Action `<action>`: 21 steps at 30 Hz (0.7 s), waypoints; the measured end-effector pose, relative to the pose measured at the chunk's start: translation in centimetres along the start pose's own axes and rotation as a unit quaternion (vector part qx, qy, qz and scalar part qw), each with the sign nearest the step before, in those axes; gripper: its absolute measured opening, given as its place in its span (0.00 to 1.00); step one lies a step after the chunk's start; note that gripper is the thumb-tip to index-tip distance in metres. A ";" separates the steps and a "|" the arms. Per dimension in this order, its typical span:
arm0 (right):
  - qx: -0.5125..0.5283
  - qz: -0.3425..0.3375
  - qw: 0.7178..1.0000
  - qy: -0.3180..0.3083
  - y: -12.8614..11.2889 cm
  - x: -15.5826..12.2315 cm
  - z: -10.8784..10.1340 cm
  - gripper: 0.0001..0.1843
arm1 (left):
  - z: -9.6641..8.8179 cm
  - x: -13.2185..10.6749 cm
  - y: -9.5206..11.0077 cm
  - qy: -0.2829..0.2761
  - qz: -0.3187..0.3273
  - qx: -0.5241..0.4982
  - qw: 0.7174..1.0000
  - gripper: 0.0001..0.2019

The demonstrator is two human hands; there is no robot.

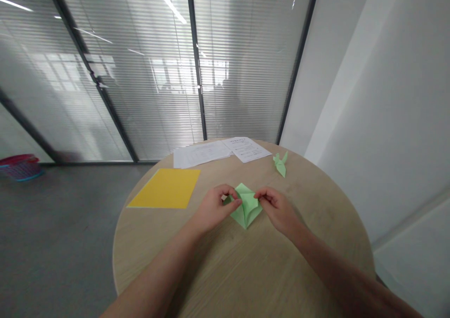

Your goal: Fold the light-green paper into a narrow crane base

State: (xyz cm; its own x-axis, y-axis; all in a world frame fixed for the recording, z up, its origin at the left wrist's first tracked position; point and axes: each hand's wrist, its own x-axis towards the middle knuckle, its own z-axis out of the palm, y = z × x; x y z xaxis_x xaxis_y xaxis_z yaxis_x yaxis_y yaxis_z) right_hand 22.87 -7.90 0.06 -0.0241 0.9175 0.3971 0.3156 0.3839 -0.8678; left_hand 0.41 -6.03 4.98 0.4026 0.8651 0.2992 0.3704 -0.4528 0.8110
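Note:
A light green sheet of origami paper (247,208), folded into a diamond with creases and raised flaps, lies on the wooden table between my hands. My left hand (218,204) pinches its left side, thumb on top and fingers curled at the edge. At the right corner my right hand (276,208) grips a flap between thumb and forefinger. Beyond my right hand rests a finished-looking green origami crane (280,163), pointed at its ends. The undersides of the folds are hidden.
A stack of yellow paper (167,189) lies at the table's left. White printed sheets (204,154) overlap along the far edge. The round table (225,271) stands near a glass partition with blinds (246,74) and a white wall (393,121). A red basket (21,167) sits on the floor.

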 end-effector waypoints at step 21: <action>-0.084 -0.093 0.992 -0.031 -1.7 -0.8 0.7 0.17 | 0.9 0.0 -0.6 0.025 0.029 -0.001 0.999 0.11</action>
State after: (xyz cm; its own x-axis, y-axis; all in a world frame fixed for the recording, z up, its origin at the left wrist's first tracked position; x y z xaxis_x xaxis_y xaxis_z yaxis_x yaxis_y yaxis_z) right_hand 21.71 -9.17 0.98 -0.1544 0.8388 0.5222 0.4536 0.5297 -0.7168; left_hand 0.97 -5.98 4.02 0.3810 0.8473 0.3701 0.3465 -0.5019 0.7925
